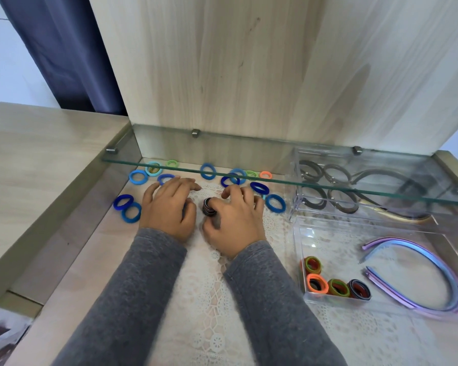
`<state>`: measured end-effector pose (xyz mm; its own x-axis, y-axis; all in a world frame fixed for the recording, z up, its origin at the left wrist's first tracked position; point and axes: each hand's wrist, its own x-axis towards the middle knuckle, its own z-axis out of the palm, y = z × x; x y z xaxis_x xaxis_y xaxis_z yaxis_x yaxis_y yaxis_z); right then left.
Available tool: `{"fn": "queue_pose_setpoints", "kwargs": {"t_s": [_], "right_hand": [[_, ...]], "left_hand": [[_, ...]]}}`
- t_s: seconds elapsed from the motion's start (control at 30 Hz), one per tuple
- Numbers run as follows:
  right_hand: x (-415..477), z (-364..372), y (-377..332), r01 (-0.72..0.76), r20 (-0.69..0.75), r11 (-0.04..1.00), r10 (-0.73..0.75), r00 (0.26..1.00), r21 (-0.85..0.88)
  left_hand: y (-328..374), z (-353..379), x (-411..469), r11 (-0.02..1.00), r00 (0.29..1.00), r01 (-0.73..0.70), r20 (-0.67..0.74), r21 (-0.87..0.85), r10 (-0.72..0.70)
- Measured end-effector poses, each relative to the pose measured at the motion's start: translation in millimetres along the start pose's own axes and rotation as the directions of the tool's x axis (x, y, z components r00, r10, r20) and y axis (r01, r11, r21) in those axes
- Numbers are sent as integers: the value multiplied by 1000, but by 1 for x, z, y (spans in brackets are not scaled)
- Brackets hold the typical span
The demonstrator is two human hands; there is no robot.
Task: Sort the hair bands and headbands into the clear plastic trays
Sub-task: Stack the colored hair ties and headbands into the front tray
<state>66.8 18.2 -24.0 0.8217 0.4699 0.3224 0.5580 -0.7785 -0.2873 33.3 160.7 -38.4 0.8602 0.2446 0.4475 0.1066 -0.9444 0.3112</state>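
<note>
Grip of my right hand (236, 220) clamps a dark stack of hair bands (209, 207); my left hand (167, 207) lies slack. Near clear tray (328, 239) holds four band bundles (338, 287), far tray (294, 207) grey headbands (381, 175).

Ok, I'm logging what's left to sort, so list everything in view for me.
blue hair bands: about ten, light to dark blue, loose on the lace mat
green hair bands: two, green, back, under the glass shelf
orange hair band: one, orange, back right
dark band stack: one, dark, between the hands
near tray: one, clear, right
band bundles: four, orange, green, red, dark, in near tray
headbands: several, purple-blue, near tray's right side
far tray: one, clear, behind near tray
grey bands: several, grey, in far tray
glass shelf: one, clear, above
lace mat: one, white, centre
left hand: rests on mat
right hand: grips the stack
</note>
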Motion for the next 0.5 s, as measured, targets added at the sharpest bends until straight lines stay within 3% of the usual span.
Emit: {"fn": "queue_pose_setpoints", "kwargs": {"t_s": [0.5], "right_hand": [[-13,-36,0,31,230,996,-12,973,-80]], "left_hand": [[12,-11,-8,982,956,-169,-229,89,185]]}}
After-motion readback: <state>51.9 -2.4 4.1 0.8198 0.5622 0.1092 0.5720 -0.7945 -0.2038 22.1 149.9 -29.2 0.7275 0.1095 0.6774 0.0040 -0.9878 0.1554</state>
